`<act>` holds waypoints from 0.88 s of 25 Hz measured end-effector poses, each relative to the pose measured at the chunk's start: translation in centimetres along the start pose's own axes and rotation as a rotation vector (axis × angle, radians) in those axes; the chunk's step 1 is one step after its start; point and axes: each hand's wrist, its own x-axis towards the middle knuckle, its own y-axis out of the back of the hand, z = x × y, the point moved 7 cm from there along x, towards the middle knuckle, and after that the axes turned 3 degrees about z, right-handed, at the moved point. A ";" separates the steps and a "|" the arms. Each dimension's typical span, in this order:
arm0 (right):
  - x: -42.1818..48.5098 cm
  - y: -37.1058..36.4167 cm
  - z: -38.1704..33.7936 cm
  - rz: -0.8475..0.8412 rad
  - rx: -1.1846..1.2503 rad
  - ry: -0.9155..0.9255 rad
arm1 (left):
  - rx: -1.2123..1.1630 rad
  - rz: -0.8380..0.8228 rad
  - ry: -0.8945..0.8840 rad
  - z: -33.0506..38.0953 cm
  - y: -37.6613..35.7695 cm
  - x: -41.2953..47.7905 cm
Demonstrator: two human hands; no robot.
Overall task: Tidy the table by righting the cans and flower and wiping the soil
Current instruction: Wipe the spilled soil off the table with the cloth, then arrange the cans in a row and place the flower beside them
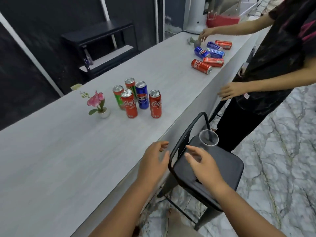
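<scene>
Upright drink cans [142, 95] and toppled drink cans [201, 65] share a pale grey wood-grain surface [51, 151]; the left hand [153, 159] and right hand [201, 163] hold nothing.

Five slim red, blue and green cans stand mid-surface, long axes vertical and tops up, near an upright pink orchid in a small white pot [100, 106]. Six red and blue ones lie on their sides at the far end, long axes slanting across toward the right edge. Both hands hover apart with loosely spread fingers, the left over the near edge, the right over a black metal chair [227, 166]. A clear plastic cup [209, 138] stands upright on its seat. Dark walls, a black shelf unit [102, 41] and a marbled floor [282, 134] surround it.
</scene>
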 end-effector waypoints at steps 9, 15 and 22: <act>14.8 -8.7 -6.1 -0.151 0.073 0.093 | -0.073 0.333 0.389 -7.1 8.6 13.3; 22.4 -12.3 -6.5 -0.262 0.029 0.066 | -0.211 0.377 0.431 -9.2 8.8 19.8; 24.4 -13.5 -7.0 -0.274 0.035 0.117 | -0.221 0.386 0.437 -10.8 8.7 20.5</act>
